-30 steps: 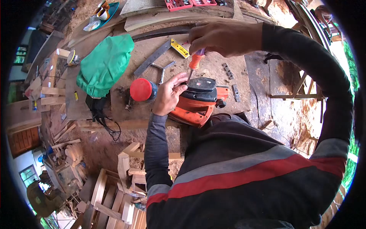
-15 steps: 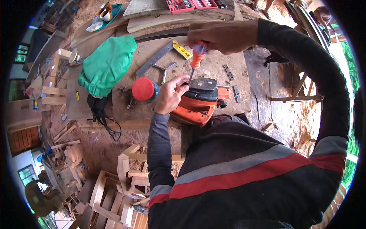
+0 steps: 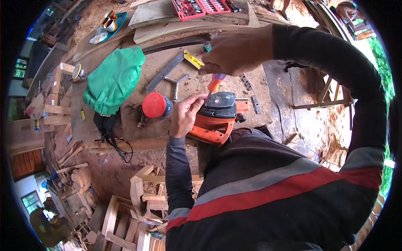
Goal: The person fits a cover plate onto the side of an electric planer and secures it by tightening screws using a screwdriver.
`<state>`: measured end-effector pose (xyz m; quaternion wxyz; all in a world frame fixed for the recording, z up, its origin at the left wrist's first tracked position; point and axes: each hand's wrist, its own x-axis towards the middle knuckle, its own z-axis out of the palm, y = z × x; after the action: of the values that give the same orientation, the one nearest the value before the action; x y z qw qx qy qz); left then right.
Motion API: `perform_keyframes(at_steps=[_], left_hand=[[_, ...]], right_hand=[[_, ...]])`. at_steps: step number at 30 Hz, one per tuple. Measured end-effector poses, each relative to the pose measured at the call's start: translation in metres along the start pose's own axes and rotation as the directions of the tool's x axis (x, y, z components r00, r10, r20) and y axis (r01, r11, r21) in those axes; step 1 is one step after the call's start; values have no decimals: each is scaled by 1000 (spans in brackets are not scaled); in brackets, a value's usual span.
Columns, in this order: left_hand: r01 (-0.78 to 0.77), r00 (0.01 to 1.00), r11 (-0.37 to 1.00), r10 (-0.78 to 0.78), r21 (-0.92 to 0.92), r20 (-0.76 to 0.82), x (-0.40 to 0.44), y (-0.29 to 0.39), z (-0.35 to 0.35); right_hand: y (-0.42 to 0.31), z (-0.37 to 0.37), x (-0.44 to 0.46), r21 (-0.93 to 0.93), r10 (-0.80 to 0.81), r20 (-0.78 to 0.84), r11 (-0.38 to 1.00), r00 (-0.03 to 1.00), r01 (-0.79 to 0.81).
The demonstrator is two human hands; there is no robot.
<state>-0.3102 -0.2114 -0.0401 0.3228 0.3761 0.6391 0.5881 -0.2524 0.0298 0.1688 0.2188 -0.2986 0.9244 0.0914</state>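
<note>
An orange and black power tool (image 3: 211,125) lies on the wooden workbench (image 3: 161,54), close to my body. My left hand (image 3: 185,113) is at the tool's left side, thumb and index finger pinched around the lower shaft of a screwdriver (image 3: 215,85). The screwdriver stands nearly upright with its tip down at the edge of the tool's black part; the tip itself is hidden by my fingers. Over its orange and purple handle is my right hand (image 3: 236,51), fingers bent at the handle's top, seen from the back.
Left of the tool are a red-lidded container (image 3: 154,105) and a green cloth bag (image 3: 115,79). Beyond lie a yellow-handled square (image 3: 193,60), a three-armed wrench (image 3: 176,81) and a red socket set (image 3: 201,8). Metal pieces (image 3: 256,104) lie right. Another person (image 3: 346,11) is at the far right.
The view has shifted, bringing more of the red socket set into sight. My right hand has shifted about the handle's top, its fingers now extended further left. My left hand keeps its place at the shaft.
</note>
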Motion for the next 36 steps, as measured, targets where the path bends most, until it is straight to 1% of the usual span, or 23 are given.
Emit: perform_keyframes(at_steps=[1,3,4,6,8,9,11,12,13,14,15,16,17,20,22,23,26,29,31,32,33,35,36], left_hand=[[-3,1000,999,3,-40,-2,-1,-2,1],[-3,1000,997,2,-82,-8,-4,-5,3],[-11,1000,1000,10,-23,-8,-4,-7,3],[-17,1000,999,17,36,-11,-3,-7,3],[-24,1000,1000,24,-4,8,-3,-3,4],[-24,1000,1000,24,-3,14,-4,-2,4],[6,1000,1000,-6,-19,-11,-3,0,5],[-18,1000,998,18,-61,3,-3,-6,4],[-22,999,998,23,-59,24,-1,-4,4],[-40,999,998,40,-39,18,-1,-3,5],[-56,998,998,56,-20,7,-2,-1,7],[-11,1000,1000,11,-9,7,-3,2,7],[-10,1000,1000,10,-10,8,-3,6,8],[20,1000,1000,-20,19,-12,-6,11,9],[-7,999,1000,6,-20,-44,-6,8,11],[-10,999,1000,9,-15,-32,-6,7,12],[14,999,1000,-14,8,-30,-7,0,12],[16,999,1000,-16,2,-30,-6,-3,11],[-5,1000,1000,5,-20,-28,-9,-2,10],[-34,999,999,33,-40,-12,-6,-1,11],[-41,999,998,41,-38,6,-5,2,12],[31,999,997,-30,-64,11,-6,6,10],[42,999,999,-42,-30,15,-5,7,10]], right_hand=[[-1,1,-2,206,59,-119,978,991,-33],[-8,1,-8,405,134,-220,914,966,-35],[-16,-1,-14,457,174,-262,889,949,-37],[-19,-2,-16,507,211,-301,862,930,-32],[-12,0,-16,355,46,-430,927,901,122],[-9,1,-14,358,52,-431,926,901,118],[-4,5,-7,154,18,-294,988,956,28],[0,13,-3,-52,-63,-300,997,952,49],[-2,5,-2,-45,-41,-303,999,952,28],[-4,-3,0,258,156,-163,960,974,-110],[-6,-7,0,515,294,28,815,956,-265],[-1,6,-4,367,101,-236,930,966,-8],[2,17,-7,110,-102,-474,979,874,174],[-1,16,-7,245,-58,-659,926,749,287],[3,8,-2,-80,-99,-227,993,969,83],[1,6,-3,-76,-87,-231,995,969,71],[-9,6,-8,237,116,-292,970,949,-46],[-10,1,-14,404,84,-408,909,909,98],[-1,-7,-11,231,-120,-529,932,840,278],[-3,-7,-9,291,60,-347,955,936,46],[-6,-12,-9,294,79,-348,955,934,29],[-11,-20,-7,120,144,-209,985,967,-120],[-2,-6,-1,204,176,-184,969,967,-138]])
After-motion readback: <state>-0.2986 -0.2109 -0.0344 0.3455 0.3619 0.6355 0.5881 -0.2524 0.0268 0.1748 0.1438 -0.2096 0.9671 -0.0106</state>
